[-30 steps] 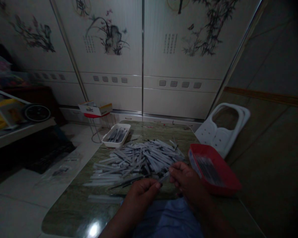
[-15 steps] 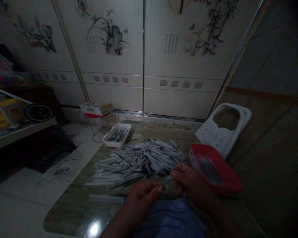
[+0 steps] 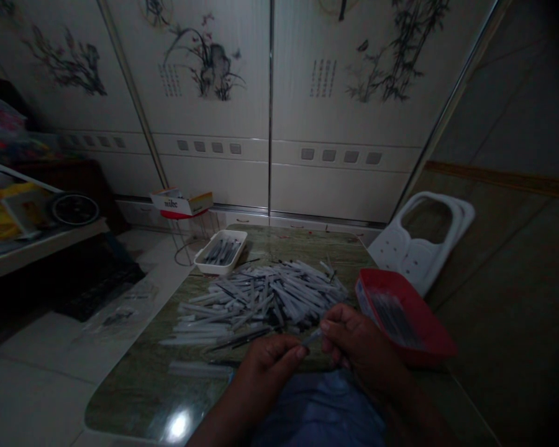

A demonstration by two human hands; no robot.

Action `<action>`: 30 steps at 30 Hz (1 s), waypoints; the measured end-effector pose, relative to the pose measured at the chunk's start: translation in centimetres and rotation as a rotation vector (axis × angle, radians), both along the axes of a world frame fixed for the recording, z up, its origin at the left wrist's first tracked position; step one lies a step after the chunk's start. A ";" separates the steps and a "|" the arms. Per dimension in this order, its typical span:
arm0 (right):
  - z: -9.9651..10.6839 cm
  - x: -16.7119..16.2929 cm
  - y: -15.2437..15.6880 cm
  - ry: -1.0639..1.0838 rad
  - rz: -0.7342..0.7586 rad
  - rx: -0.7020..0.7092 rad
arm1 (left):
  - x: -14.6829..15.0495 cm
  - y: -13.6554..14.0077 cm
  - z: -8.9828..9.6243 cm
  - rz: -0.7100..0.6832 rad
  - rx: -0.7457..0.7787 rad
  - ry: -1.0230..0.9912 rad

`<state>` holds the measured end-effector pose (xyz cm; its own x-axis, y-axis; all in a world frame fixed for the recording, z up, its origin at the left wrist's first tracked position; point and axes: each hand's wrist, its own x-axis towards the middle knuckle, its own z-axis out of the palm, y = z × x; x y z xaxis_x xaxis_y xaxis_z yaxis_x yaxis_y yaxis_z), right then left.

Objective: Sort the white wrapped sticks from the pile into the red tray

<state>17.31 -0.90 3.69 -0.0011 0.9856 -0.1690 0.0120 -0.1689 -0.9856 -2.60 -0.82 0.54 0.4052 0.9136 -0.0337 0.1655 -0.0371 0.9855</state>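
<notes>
The slim, whitish, pen-like stick spans both hands, much as half a second ago. Below, the green marbled counter shows its surface from the heap of whitish sticks to its rounded front-left corner; the red plastic tray flanks the right. The left hand's and right hand's fingers pinch opposite ends.

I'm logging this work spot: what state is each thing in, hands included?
Left hand: pinching a slim stick
Right hand: pinching the same stick
Heap of sticks: loose, on the table
White tray: uncovered, sticks inside
Red bin: uncovered, sticks inside
Box: open, on a stool
</notes>
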 end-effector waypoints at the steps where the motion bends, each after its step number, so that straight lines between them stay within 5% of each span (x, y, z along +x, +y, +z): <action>1: -0.1 0.1 0.0 0.002 0.031 -0.006 | 0.0 0.0 0.0 -0.008 -0.002 0.000; 10: -0.1 0.2 -0.2 0.001 0.070 -0.007 | 0.1 -0.3 0.2 -0.001 0.028 -0.005; 17: -2.1 -0.5 0.7 0.078 -0.027 0.003 | 1.2 -0.2 -0.5 0.104 0.010 -0.042; 23: -1.8 -2.0 0.5 -0.020 -0.141 0.067 | 1.8 0.2 -0.3 0.273 -0.260 -0.379; 30: -0.7 -5.0 -1.7 -0.180 0.043 0.242 | 2.8 -0.3 0.6 0.374 -0.466 -0.775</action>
<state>12.30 -2.59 2.98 -0.0354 0.9969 0.0697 0.1917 0.0752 -0.9786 0.20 -1.10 1.11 0.1541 0.9503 -0.2705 -0.6120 0.3067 0.7289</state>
